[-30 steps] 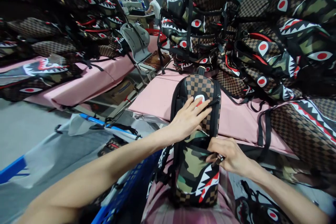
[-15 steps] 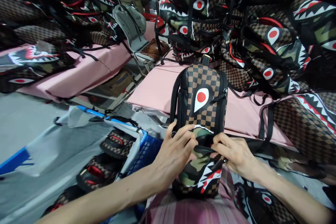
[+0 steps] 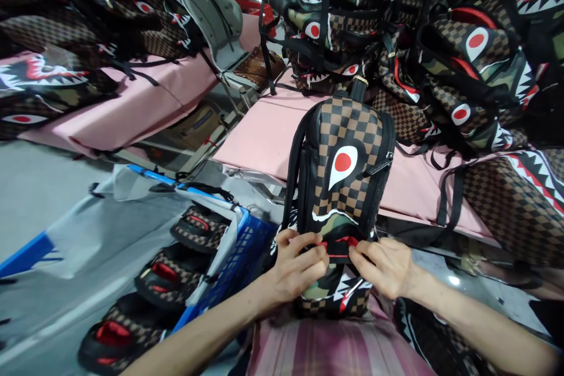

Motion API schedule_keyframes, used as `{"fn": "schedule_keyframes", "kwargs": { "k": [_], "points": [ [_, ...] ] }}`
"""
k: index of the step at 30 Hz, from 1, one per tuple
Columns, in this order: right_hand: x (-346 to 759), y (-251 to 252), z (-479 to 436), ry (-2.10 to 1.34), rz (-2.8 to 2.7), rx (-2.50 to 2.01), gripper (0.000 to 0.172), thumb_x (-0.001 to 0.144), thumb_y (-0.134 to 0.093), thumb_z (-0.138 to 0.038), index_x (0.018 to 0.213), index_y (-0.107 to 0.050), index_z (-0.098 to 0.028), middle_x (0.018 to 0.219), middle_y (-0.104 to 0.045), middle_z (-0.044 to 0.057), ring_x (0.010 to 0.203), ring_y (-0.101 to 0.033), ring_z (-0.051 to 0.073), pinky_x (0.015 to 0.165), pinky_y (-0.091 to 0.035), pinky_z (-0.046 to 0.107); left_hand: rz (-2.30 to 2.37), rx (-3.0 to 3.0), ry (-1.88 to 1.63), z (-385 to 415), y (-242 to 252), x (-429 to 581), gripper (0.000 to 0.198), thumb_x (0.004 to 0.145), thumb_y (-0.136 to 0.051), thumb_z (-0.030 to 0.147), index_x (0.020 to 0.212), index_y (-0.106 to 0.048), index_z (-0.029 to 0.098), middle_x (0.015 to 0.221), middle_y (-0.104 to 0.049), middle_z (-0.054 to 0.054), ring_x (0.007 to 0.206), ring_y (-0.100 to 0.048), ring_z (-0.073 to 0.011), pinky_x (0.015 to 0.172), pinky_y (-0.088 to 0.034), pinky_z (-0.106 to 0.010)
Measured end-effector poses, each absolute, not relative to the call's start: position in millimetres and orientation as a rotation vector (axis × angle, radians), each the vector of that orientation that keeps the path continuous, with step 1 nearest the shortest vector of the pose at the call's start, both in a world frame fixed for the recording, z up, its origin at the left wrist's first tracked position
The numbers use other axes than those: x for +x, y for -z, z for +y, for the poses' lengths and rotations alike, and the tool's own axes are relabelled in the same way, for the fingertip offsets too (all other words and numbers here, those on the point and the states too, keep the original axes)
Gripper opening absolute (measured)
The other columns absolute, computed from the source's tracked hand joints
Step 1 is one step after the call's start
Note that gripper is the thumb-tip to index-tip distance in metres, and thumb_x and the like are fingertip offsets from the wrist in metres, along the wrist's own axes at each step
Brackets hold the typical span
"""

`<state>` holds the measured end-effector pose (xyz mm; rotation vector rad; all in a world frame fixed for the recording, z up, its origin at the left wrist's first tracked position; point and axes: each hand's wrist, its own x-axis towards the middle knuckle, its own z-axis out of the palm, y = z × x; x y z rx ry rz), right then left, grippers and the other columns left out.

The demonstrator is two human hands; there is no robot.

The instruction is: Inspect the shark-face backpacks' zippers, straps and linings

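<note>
A small brown-and-black checkered backpack (image 3: pixel 328 123) leans upright between my lap and the pink-covered table, with a red-and-white eye and a camouflage, shark-tooth lower front. My left hand (image 3: pixel 295 267) has its fingers curled over the left side of the front pocket's opening. On the opposite side, my right hand (image 3: pixel 385 264) pinches the edge of the same opening. Between the two hands the pocket gapes, and red lining (image 3: pixel 338 256) shows inside. A zipper pull (image 3: pixel 381 163) hangs at the backpack's upper right. Fingertips of both hands are partly hidden in the pocket.
Similar backpacks (image 3: pixel 476 47) are heaped along the pink table (image 3: pixel 255 135) and on another pink surface (image 3: pixel 150 94) at left. Below left stands a blue crate (image 3: pixel 247 252) beside a lined container of checkered bags (image 3: pixel 165 279). A grey chair (image 3: pixel 215 23) stands behind.
The pocket opening has been pulled wider, and its red lining now shows. Both hands have moved slightly lower on the backpack. The view has tilted down a little.
</note>
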<state>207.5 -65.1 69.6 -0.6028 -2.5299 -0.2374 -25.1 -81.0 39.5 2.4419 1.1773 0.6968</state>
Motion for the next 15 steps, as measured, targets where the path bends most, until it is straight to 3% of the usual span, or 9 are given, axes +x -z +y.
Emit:
{"fn": "schedule_keyframes", "kwargs": {
  "k": [9,15],
  "points": [
    [202,-84,-66,0.105,-2.675,-0.652,0.029,0.09,-0.032,-0.009,0.087,-0.061,-0.013,0.081,-0.063,0.007,0.057,-0.05,0.011,0.05,-0.036,0.026,1.032,2.604,-1.302,-73,-46,-22,0.018,0.083,-0.047,0.01,0.077,-0.059,0.022,0.069,-0.067,0.004,0.083,-0.061,-0.0144,0.075,-0.035,-0.033],
    [200,-91,-60,-0.016,-2.725,-0.759,0.023,0.09,-0.036,-0.011,0.09,-0.059,-0.014,0.077,-0.058,0.004,0.053,-0.045,0.01,0.048,-0.032,0.026,1.096,2.602,-1.178,-79,-50,-23,0.018,0.082,-0.049,0.009,0.078,-0.058,0.024,0.076,-0.068,0.003,0.08,-0.062,-0.0162,0.067,-0.041,-0.034]
  ]
}}
